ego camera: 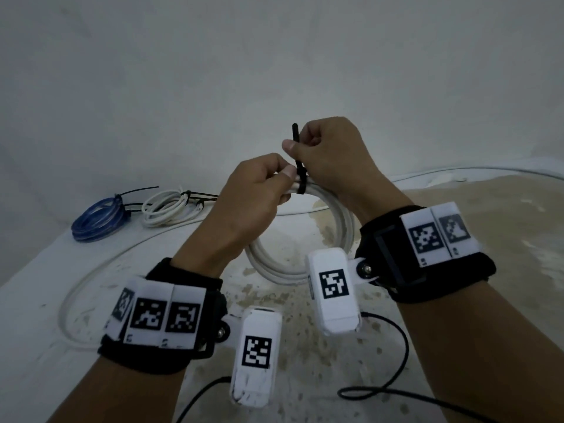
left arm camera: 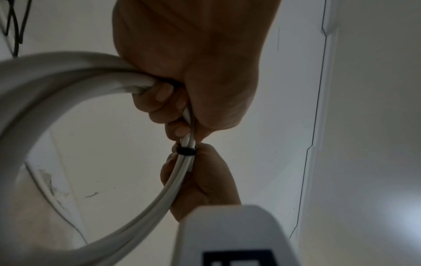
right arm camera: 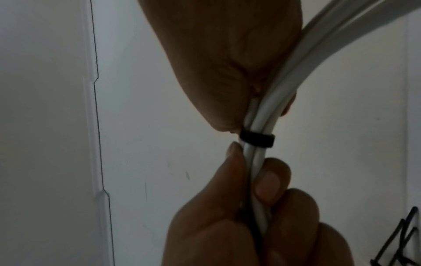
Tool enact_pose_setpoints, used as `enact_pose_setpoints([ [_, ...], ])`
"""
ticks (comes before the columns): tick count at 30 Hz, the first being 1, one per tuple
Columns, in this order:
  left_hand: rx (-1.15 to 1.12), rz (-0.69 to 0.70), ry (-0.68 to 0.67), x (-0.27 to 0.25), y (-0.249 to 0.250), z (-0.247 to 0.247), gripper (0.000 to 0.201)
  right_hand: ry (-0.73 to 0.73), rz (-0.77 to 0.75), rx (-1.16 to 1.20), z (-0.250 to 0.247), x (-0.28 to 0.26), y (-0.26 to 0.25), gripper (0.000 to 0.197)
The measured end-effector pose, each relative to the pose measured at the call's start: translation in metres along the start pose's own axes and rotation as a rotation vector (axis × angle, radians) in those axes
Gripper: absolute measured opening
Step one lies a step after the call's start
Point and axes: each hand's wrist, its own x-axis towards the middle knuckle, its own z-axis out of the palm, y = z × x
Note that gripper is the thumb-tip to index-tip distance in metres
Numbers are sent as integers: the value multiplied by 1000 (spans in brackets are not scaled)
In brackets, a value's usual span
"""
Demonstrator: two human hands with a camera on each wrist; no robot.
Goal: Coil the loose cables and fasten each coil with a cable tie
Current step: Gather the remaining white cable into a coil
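Note:
A thick white cable coil (ego camera: 276, 265) hangs upright over the table, held at its top by both hands. My left hand (ego camera: 259, 193) grips the bundled strands, fingers (left arm camera: 159, 100) curled round them. A black cable tie (ego camera: 301, 180) is looped round the strands right beside that grip; its band (left arm camera: 186, 150) (right arm camera: 257, 138) sits close against the cable. My right hand (ego camera: 323, 154) pinches the tie's tail between thumb and fingers, and the tail's end (ego camera: 295, 132) pokes up above the fist. The tie's head is hidden by the fingers.
A blue coil (ego camera: 97, 219) and a thin white coil (ego camera: 171, 209), both with black ties on them, lie at the back left. A loose white cable (ego camera: 76, 288) loops across the white table. Black camera leads (ego camera: 399, 361) trail near the front edge. A wall stands behind.

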Motion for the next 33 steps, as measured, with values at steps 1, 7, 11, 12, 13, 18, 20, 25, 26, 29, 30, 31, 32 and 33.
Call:
enact_pose_setpoints([
  [1,-5,-8,-13,0,1,1,24,-6,7,12,-1,1,2,37],
  [7,-94,-65,-73,-3,4,3,24,-35,42,151,-6,-1,6,31],
  [11,-106,-65,-105,-1,1,1,22,-5,65,173,-5,3,8,31],
  [12,-102,-66,-102,0,0,1,22,10,61,160,-3,4,9,32],
  [13,-97,-69,-97,0,-1,0,23,21,55,146,0,4,10,33],
  [18,-90,-75,-93,2,-2,0,24,31,58,139,1,5,11,35],
  [20,-82,-71,-95,1,-2,3,24,28,70,136,0,4,14,36],
  [25,-101,-84,-105,-1,-6,4,21,27,81,111,5,4,17,35],
  [26,-94,-84,-99,-1,-7,4,21,33,79,104,7,4,17,35],
  [29,-69,-81,-82,-1,-9,6,22,32,93,82,11,4,23,34],
  [30,-68,-82,-85,-1,-10,7,22,29,102,80,12,4,24,34],
  [31,-69,-84,-90,-1,-11,8,23,26,112,84,12,4,26,35],
  [32,-70,-87,-95,-1,-12,9,23,23,121,89,11,5,27,35],
  [33,-68,-89,-96,0,-12,9,23,22,127,91,11,5,27,36],
])
